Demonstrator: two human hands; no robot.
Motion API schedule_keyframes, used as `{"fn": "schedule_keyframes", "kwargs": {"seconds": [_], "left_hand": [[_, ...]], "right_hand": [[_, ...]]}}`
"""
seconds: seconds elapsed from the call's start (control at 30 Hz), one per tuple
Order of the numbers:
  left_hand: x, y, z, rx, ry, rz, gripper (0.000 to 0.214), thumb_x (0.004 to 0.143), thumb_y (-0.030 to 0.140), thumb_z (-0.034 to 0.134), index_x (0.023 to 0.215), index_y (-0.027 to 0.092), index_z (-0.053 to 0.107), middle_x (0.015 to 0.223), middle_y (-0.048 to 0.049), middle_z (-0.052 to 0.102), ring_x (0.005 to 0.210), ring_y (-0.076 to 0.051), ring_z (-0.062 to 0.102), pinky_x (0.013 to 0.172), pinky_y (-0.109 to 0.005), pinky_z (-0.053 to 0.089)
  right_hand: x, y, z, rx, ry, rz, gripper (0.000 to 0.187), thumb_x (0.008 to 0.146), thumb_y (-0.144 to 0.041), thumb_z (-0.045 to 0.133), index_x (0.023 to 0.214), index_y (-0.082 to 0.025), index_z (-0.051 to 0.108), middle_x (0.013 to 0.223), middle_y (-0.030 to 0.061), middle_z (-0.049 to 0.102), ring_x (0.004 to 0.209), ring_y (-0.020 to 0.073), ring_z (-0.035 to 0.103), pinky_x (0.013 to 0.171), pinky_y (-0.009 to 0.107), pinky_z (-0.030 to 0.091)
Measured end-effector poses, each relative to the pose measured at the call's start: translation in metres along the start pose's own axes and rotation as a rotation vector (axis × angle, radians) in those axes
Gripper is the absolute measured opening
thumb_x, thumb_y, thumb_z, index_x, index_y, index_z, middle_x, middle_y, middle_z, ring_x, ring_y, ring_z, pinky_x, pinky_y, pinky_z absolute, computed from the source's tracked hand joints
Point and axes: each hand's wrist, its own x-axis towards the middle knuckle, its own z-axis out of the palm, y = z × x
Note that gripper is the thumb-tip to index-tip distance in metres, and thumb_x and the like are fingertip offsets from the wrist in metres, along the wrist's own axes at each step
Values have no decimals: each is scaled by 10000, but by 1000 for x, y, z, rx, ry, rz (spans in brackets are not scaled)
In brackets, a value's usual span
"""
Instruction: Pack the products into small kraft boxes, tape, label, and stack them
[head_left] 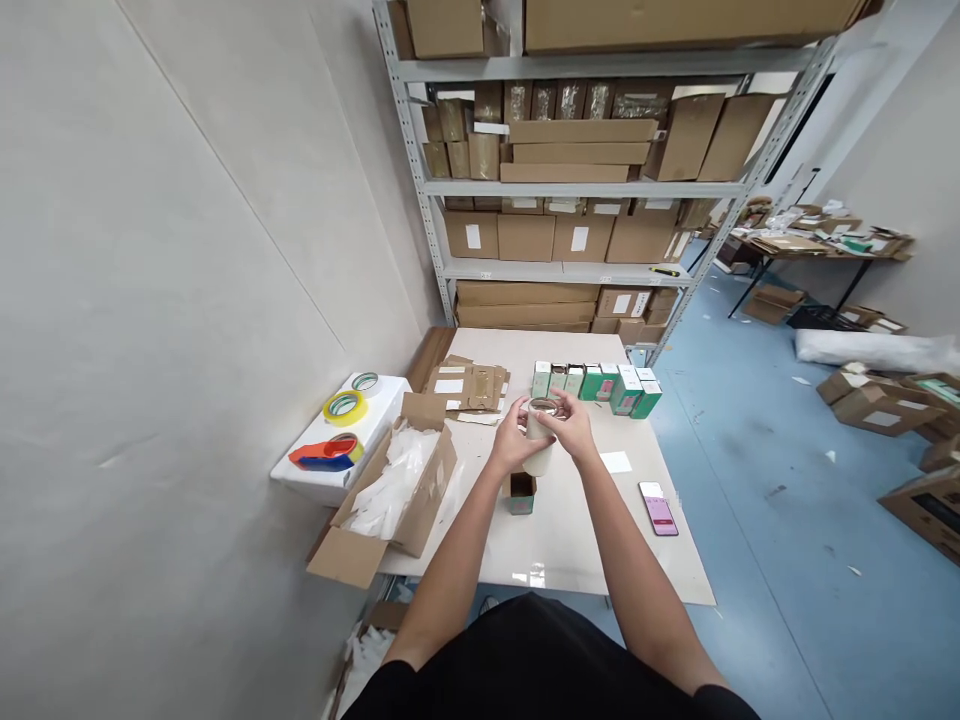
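Note:
Both my hands hold a small white cylinder with a clear lid (540, 432) above the middle of the white table (570, 530). My left hand (511, 440) wraps its left side with the fingers curled round it. My right hand (573, 425) grips its top and right side. Just below the cylinder stands a small open green box (521, 492). A row of green and white boxes (596, 386) lines the far side of the table.
An open carton with white plastic bags (390, 490) sits at the left, flat cardboard pieces (469, 385) beyond it. Tape rolls (345, 408) and a tape dispenser (326, 455) rest on a white box. A phone (658, 508) lies at the right. Shelves of cartons (577, 190) stand behind.

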Motion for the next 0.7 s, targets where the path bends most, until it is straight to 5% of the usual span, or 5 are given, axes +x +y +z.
{"fn": "schedule_keyframes", "kwargs": {"seconds": [0.17, 0.3, 0.47, 0.6, 0.7], "left_hand": [[4, -1, -13, -122, 16, -84, 1046, 624, 369, 933, 1530, 243, 424, 1174, -107, 686, 977, -233, 672, 872, -354, 540], [10, 1, -18, -342, -103, -106, 1125, 659, 368, 920, 1599, 252, 312, 1228, -107, 692, 1087, -250, 670, 961, -386, 529], [12, 5, -2, -484, -178, -186, 1072, 757, 436, 865, 1625, 252, 263, 1274, -135, 689, 1139, -271, 669, 1007, -436, 524], [14, 9, 11, -440, -77, -176, 1125, 692, 404, 923, 1611, 266, 288, 1277, -121, 671, 1142, -254, 667, 1008, -417, 532], [16, 14, 17, -408, -47, -155, 1158, 675, 387, 938, 1616, 247, 278, 1142, -93, 714, 1058, -243, 696, 982, -425, 548]], "right_hand": [[-16, 14, -26, 89, -338, 121, 1003, 764, -445, 826, 1611, -330, 300, 1381, 121, 645, 1364, 279, 549, 1088, 501, 467], [-34, 25, -34, 206, -475, 169, 1109, 738, -376, 828, 1642, -347, 186, 1353, 105, 660, 1270, 280, 621, 1066, 507, 488], [-44, 25, -29, 215, -327, 179, 1203, 674, -336, 859, 1645, -342, 150, 1094, 42, 702, 978, 253, 712, 914, 458, 578], [-51, 25, -31, 94, -155, 105, 1307, 622, -342, 905, 1654, -344, 104, 1055, 20, 650, 973, 246, 689, 955, 464, 564], [-57, 27, -37, 83, -208, 76, 1253, 685, -340, 858, 1655, -371, 66, 1148, 39, 632, 1063, 241, 670, 1018, 475, 528]]}}
